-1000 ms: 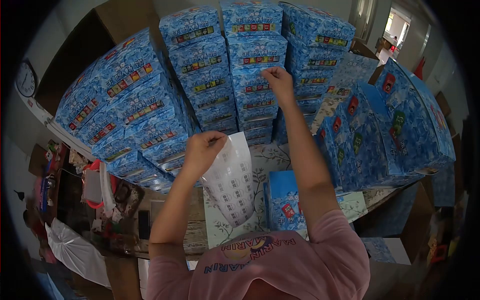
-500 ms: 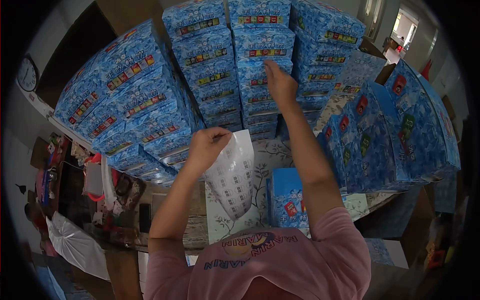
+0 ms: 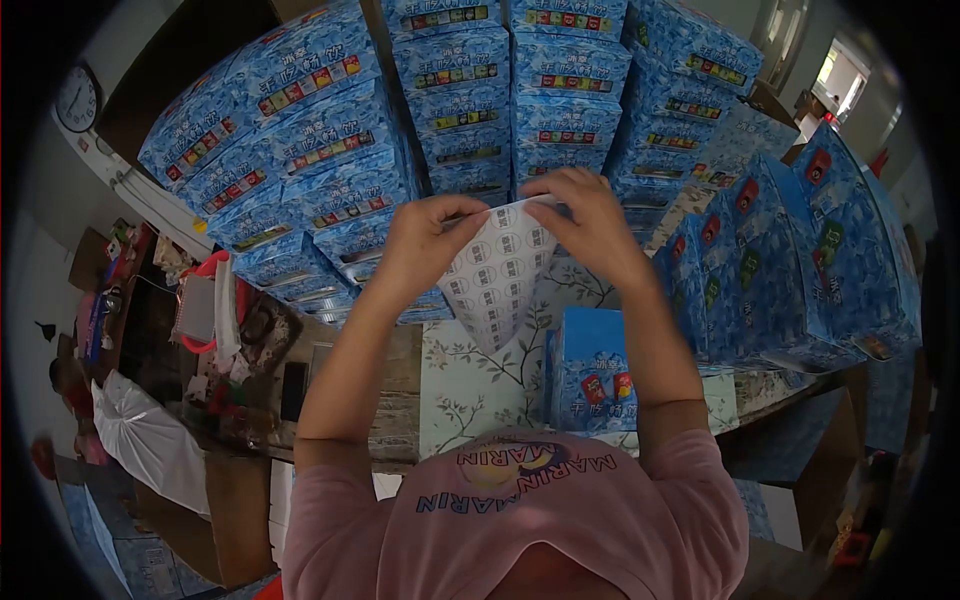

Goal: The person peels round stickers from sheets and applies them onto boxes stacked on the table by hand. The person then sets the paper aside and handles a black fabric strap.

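Observation:
A sheet of round stickers with dark printed characters hangs in front of me, curled to a narrow lower end. My left hand is closed on its upper left edge, thumb against fingers. At the upper right edge, my right hand pinches the sheet; whether a single sticker is between those fingertips I cannot tell. Below and to the right, a blue printed box stands on a pale flowered tablecloth, partly behind my right forearm.
Tall stacks of blue boxes rise behind my hands, with more stacked boxes on the left. Larger blue printed cartons stand at the right. A dark phone lies at the table's left, near a white bag.
My right hand has come down from the box stack to the sheet's upper right edge. The sheet and my left hand are higher in view, which has also shifted.

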`<action>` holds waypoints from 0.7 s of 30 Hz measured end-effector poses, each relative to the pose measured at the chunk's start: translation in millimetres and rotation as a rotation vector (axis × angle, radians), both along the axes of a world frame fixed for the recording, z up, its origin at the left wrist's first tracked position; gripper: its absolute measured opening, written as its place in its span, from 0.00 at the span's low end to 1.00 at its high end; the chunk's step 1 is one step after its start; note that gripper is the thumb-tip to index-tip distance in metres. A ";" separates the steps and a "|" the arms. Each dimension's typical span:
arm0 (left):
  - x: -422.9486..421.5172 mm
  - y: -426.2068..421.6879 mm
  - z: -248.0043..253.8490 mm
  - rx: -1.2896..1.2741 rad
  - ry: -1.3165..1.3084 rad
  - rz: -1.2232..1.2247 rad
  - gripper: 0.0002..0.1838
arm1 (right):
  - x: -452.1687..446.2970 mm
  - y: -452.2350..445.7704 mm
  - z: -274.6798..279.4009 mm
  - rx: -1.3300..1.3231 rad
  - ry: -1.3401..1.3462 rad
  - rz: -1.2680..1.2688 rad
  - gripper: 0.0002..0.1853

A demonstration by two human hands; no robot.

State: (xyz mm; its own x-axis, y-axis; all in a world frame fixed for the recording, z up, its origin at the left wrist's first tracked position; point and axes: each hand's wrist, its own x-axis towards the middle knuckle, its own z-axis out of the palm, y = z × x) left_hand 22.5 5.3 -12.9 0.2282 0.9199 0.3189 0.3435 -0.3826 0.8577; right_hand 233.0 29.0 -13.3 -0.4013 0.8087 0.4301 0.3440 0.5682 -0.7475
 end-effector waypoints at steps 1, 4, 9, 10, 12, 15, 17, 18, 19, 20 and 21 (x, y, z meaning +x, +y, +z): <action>0.2 0.3 -1.4 0.042 0.042 0.027 0.08 | -6.5 -3.6 3.5 0.352 -0.108 -0.068 0.07; 1.2 -0.7 -1.6 0.042 0.052 0.041 0.07 | -17.8 -8.0 4.5 0.730 -0.278 -0.131 0.07; -7.2 0.4 -2.5 -0.144 -0.164 0.052 0.08 | -32.4 0.7 -13.5 0.930 -0.334 -0.154 0.08; -10.4 0.4 -1.9 -0.264 -0.267 0.038 0.09 | -36.2 2.4 -18.6 0.968 -0.282 -0.146 0.08; -18.5 5.9 -9.9 -0.320 -0.318 0.057 0.08 | -40.3 8.6 -23.2 1.011 -0.227 -0.135 0.07; -32.7 13.4 -24.6 -0.334 -0.404 0.109 0.07 | -50.6 26.7 -16.6 0.852 -0.138 -0.036 0.05; -38.2 15.2 -31.9 -0.294 -0.436 0.140 0.07 | -65.8 62.3 -1.1 0.198 0.282 -0.015 0.05; -39.5 15.4 -35.5 -0.320 -0.413 0.139 0.07 | -72.0 85.3 8.3 0.189 0.259 -0.061 0.06; -40.8 14.2 -37.7 -0.345 -0.390 0.141 0.07 | -77.9 110.2 18.6 0.180 0.236 -0.104 0.08; -40.5 11.8 -38.5 -0.339 -0.388 0.146 0.07 | -83.7 132.8 27.0 0.179 0.155 -0.146 0.09; -39.2 9.1 -39.0 -0.310 -0.352 0.152 0.08 | -90.5 153.9 33.5 0.181 0.074 -0.185 0.09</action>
